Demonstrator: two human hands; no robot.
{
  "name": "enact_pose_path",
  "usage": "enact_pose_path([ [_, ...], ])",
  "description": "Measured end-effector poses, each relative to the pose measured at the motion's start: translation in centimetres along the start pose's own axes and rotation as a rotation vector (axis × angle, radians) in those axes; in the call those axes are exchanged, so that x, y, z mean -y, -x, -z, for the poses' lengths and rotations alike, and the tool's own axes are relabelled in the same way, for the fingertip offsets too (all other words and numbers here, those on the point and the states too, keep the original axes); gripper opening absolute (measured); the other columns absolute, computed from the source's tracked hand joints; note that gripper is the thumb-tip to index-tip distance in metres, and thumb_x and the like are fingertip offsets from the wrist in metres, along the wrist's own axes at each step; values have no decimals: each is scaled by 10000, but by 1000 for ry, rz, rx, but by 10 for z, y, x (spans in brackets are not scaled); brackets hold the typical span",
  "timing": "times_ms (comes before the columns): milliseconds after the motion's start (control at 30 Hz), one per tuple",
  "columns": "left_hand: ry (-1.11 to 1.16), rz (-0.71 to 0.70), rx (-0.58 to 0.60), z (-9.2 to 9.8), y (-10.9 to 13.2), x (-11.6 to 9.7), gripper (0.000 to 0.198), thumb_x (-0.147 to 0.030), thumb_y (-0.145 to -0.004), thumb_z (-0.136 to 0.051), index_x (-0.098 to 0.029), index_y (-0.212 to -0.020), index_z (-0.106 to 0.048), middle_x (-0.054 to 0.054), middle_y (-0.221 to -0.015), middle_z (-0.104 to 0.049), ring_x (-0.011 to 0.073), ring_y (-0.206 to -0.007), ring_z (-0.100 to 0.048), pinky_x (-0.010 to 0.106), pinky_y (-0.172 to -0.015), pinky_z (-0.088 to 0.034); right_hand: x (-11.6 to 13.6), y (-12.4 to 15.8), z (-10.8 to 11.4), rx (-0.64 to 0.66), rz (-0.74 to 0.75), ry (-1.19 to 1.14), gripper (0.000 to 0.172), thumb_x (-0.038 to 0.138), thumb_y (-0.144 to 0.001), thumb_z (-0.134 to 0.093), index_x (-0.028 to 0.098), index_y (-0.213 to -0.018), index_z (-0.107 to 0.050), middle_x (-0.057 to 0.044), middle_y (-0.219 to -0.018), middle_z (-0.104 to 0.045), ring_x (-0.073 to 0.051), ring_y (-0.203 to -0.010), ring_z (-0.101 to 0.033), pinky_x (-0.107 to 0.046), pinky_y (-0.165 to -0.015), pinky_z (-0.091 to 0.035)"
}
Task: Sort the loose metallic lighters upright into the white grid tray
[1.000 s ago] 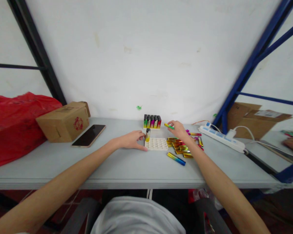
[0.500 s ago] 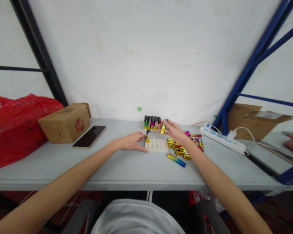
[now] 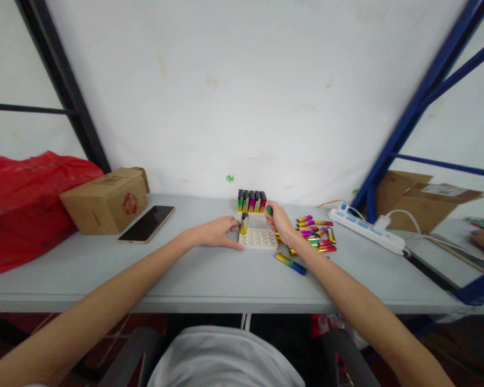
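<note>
My left hand (image 3: 220,232) spans the left end of a white tray (image 3: 258,239) with rows of round hollows, its thumb at the near corner and its fingertips at the far one. A yellow lighter (image 3: 244,224) with a black top stands upright in the tray's far left corner, beside those fingertips. My right hand (image 3: 280,221) is closed around another lighter (image 3: 269,210), above the tray's right end; only a green end shows past the fingers. Behind the tray, several upright lighters (image 3: 251,202) with black tops stand packed in rows.
Loose shiny lighters (image 3: 315,232) lie in a pile right of the tray, with a yellow-blue one (image 3: 291,264) nearer me. A phone (image 3: 147,223), a cardboard box (image 3: 105,201) and a red bag (image 3: 32,209) are at left. A white power strip (image 3: 367,232) lies at right.
My right hand has turned and closed further around its lighter, which was tilted with its yellow body showing and now shows only a green end. My left hand stays at the tray.
</note>
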State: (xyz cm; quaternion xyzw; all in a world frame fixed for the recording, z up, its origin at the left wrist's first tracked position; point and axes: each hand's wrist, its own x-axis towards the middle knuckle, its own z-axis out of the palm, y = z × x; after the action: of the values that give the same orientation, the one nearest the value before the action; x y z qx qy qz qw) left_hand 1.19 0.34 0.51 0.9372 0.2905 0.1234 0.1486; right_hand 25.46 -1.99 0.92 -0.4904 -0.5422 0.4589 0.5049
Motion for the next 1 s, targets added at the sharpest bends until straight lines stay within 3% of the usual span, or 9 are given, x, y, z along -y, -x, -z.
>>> enact_pose_path([
  [167,1,-4,-4,1,0,-1,655,-753,-735,-700,-182,-1051,-635,60,-1002,-617,229,-895,-566,310,-810,-439,4,3,-4,-23,-3,9,449,496,-951,-377,253,-587,-273,58,-470,-208,-97,-410,-141,-252,-390,-135],
  [467,-10,-8,-6,1,0,-1,632,-752,-736,-700,-187,-1010,-622,52,-985,-610,226,-887,-564,306,-801,-438,-1,2,-1,46,5,14,595,717,-904,-440,242,-567,-319,66,-474,-217,-81,-414,-150,-244,-399,-126],
  [733,-10,-7,-7,1,0,-2,630,-749,-733,-714,-191,-1013,-630,55,-998,-620,232,-885,-574,305,-790,-431,-2,4,-7,42,64,78,544,539,-949,-407,239,-502,-329,51,-428,-243,-85,-385,-194,-250,-392,-152],
  [867,-3,-12,-5,1,0,-2,628,-736,-741,-716,-189,-1039,-634,53,-1009,-619,230,-891,-569,307,-797,-431,-5,1,-5,60,103,120,608,687,-936,-404,221,-546,-420,55,-452,-259,-89,-405,-235,-240,-403,-174],
  [1000,-12,-15,0,0,1,-1,629,-734,-746,-714,-183,-1036,-623,52,-1007,-608,227,-901,-559,306,-814,-428,-7,0,-2,173,179,122,662,806,-904,-377,196,-761,-589,71,-524,-285,-91,-428,-252,-230,-415,-198],
])
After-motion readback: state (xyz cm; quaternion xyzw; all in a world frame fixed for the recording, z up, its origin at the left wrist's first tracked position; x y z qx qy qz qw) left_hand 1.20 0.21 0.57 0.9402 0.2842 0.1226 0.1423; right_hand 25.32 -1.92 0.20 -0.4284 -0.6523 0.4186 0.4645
